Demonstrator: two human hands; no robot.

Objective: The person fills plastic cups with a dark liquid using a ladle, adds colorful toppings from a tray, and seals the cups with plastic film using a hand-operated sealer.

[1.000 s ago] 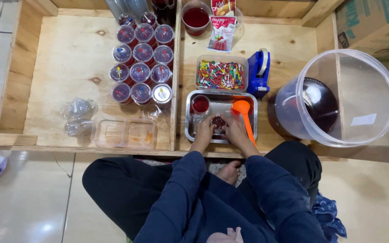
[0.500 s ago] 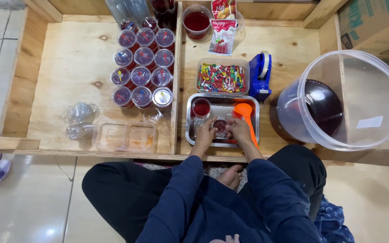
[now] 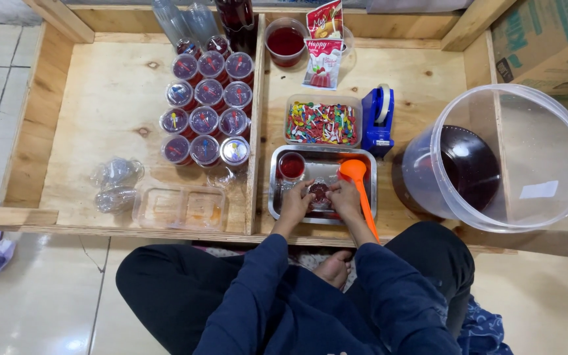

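— While both hands meet over the steel tray point(image 3: 277, 197), what are they on?

— The left hand point(image 3: 295, 202) and right hand point(image 3: 344, 197) are pressed together around one small cup of dark red jelly point(image 3: 319, 192), fingers closed on its rim. A second ago they sat nearer the tray's near edge; now they've edged up, so the lid seems to be going on.

— And around them?

— An open filled cup point(image 3: 291, 165) at the tray's far left, an orange ladle point(image 3: 357, 179) to the right, sealed cups point(image 3: 205, 118) left, a big clear bucket point(image 3: 527, 197) right.
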